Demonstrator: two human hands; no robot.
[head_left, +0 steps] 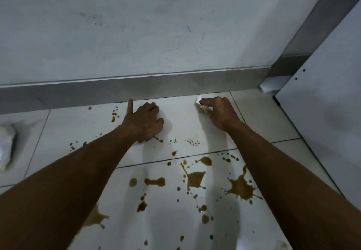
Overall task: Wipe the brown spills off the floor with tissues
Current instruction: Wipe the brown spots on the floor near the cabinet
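Note:
Brown spills dot the white tiled floor, with big splats near my right forearm and smaller drops near the skirting. My left hand rests on the floor close to the wall, its little finger stretched out and the other fingers curled, holding nothing that I can see. My right hand is closed around a crumpled white tissue, stained brown, pressed on the floor near the skirting.
A grey skirting board and a scuffed white wall run across the back. A white panel leans at the right. A blurred white packet lies at the left edge. Another tissue scrap shows at the bottom right.

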